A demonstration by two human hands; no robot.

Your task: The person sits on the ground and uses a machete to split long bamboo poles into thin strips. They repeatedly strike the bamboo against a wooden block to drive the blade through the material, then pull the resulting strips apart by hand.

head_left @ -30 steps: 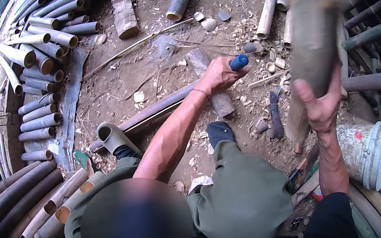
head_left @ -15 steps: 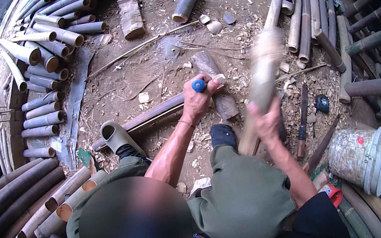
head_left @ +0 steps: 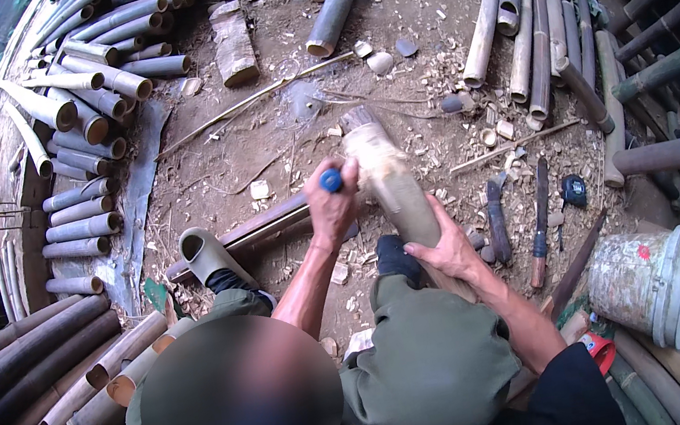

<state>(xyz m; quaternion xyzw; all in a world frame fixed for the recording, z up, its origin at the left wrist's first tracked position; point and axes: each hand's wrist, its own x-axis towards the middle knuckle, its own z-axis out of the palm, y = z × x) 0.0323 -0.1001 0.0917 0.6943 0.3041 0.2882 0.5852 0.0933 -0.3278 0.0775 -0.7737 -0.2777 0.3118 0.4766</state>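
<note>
My left hand (head_left: 331,214) is closed around an upright blue-handled tool (head_left: 330,180), like a chisel; its lower part is hidden by the fist. Below it lies a split length of bamboo (head_left: 250,234) with its near-left end beside my left shoe. My right hand (head_left: 446,251) grips a thick wooden mallet (head_left: 397,190), its broad, frayed head just right of my left fist. Whether the mallet touches the tool I cannot tell. The mallet covers most of a wooden block (head_left: 359,117) on the ground.
Bamboo tubes (head_left: 84,226) are stacked at left, with more tubes (head_left: 519,51) at upper right. A long knife (head_left: 541,216), a sheath-like dark piece (head_left: 497,221) and a black tape measure (head_left: 574,190) lie right of my hand. A dirty white bucket (head_left: 636,281) rests on its side.
The mallet has swung left and down from the right, from a blur to beside my left fist. My left hand has shifted slightly left, still around the blue-handled tool.
</note>
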